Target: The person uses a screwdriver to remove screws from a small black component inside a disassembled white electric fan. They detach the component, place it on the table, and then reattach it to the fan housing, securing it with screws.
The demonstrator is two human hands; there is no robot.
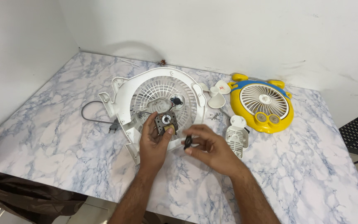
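Hands first, nearest the camera. Left hand (154, 139) curls around a small fan motor (165, 122), thumb pressed on its brass-coloured end and fingers (146, 124) wrapped behind; firm hold, motor lifted just clear of the housing. Right hand (212, 147) pinches a small black round part (188, 142) between thumb and fingertips (197, 127), other fingers loosely spread; what the part is exactly, too small to tell. The two hands sit close, black part just right of the left thumb, not touching the motor.

Progress, as a judgement: teardown looks well along. Motor is out of its mount, blade is off, small covers lie loose. Wires appear to run from the motor back into the housing, so it seems not fully freed.

Just beyond the left fingers: white fan housing with rear grille (162, 93), lying flat and open side up, acting as the only tray-like container. Inside it: the motor's wires, a small dark round piece near the grille centre (176, 100), nothing else clear. Grey power cord (92, 114) trails out left of it.

Right of the right fingertips: white ribbed cover piece (237, 139), lying flat. Further out: white fan blade (218, 93), loose screws (216, 116) beside it, then a yellow and blue mini fan (262, 103), intact, well apart from both hands. All on a marble-pattern table (311, 174).
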